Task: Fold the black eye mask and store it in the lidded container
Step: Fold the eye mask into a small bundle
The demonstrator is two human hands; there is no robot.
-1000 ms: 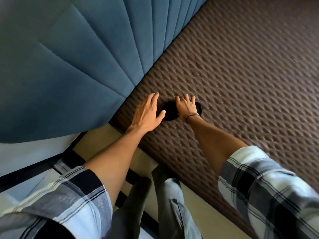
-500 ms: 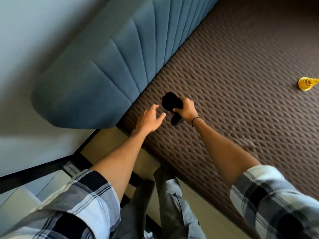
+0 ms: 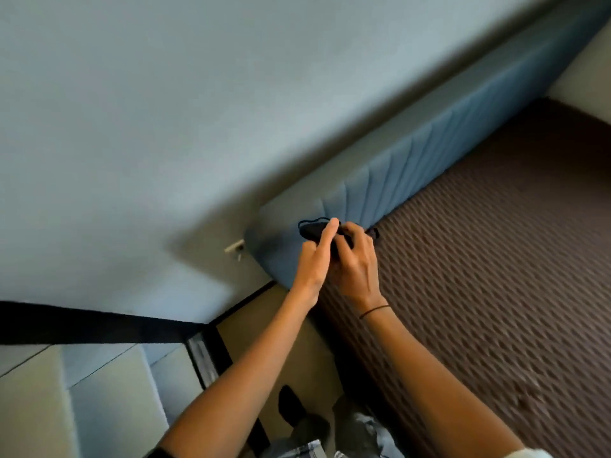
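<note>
The black eye mask [image 3: 312, 230] is lifted off the bed and held in the air in front of the blue headboard. My right hand [image 3: 355, 266] is closed around its right part, with a bit of black strap sticking out past the knuckles. My left hand [image 3: 317, 256] meets it from the left, index finger stretched up across the mask's front and the other fingers curled against it. A thin strap loop arches over the top of the mask. No lidded container is in view.
The brown quilted bed cover [image 3: 496, 276] fills the right side. The padded blue headboard [image 3: 413, 180] runs along the pale wall [image 3: 165, 110]. A small white fitting [image 3: 234, 247] sits on the wall left of the headboard. Pale floor tiles [image 3: 82, 391] and my legs lie below.
The mask was lying on the bed under my hands a second ago. My right hand picked it up, then my left hand joined it. The view tilted upward toward the wall.
</note>
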